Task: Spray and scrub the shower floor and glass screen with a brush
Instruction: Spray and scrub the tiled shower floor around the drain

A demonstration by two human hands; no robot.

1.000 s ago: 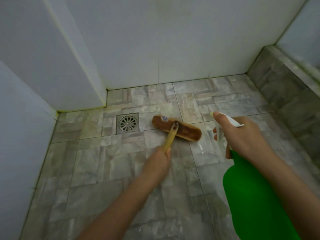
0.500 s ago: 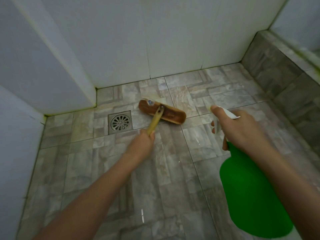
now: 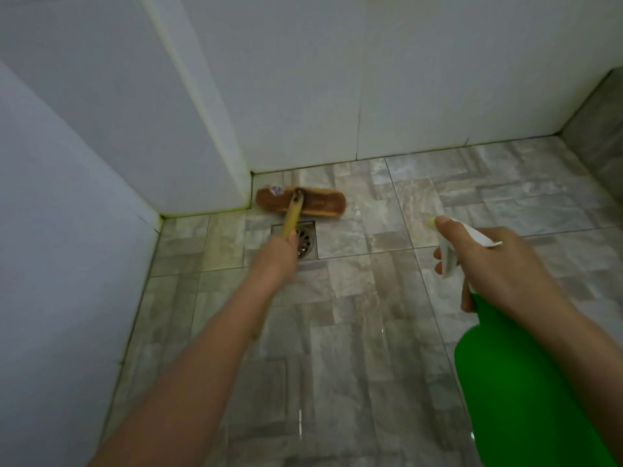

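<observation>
Brown scrub brush (image 3: 301, 203) sits bristles-down on the grey tiled shower floor (image 3: 371, 332) just behind the drain (image 3: 306, 242), yellowish handle (image 3: 292, 217) slanting back over it. Green spray bottle (image 3: 519, 392), white trigger head, is held up well right of the drain.

Brush (image 3: 301, 203) lies behind drain (image 3: 305, 242), against the wall (image 3: 303, 79).

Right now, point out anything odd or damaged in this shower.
Yellow-green staining lines the seam where the white wall meets the tiled floor, left of the brush head, like mould or grime. Nothing looks spilled or broken.
</observation>
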